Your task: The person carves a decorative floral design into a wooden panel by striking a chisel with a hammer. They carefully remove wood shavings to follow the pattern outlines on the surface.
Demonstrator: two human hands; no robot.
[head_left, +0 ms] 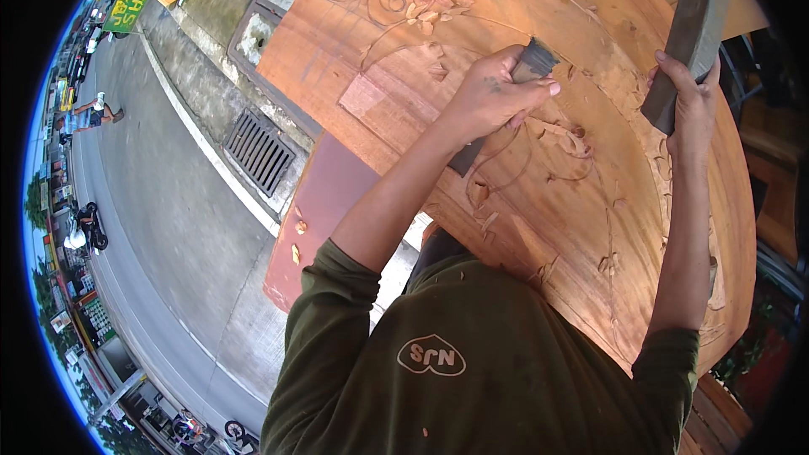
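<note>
left hand (493, 97) clenched around a chisel (497, 109) set against the carved wooden panel (404, 50), right hand (693, 97) gripping a dark wooden mallet (687, 29) raised above it, wood chips (430, 2) scattered near the scrollwork

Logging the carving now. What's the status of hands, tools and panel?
Left hand closed on chisel, tip on wood panel. Right hand holds mallet raised. Wood chips scattered on panel.

chisel (531, 63) tip: hidden under the left hand (493, 101).
mallet (687, 29) top: cut off at the frame's upper edge.
street figures, far left: too small to tell.
</note>
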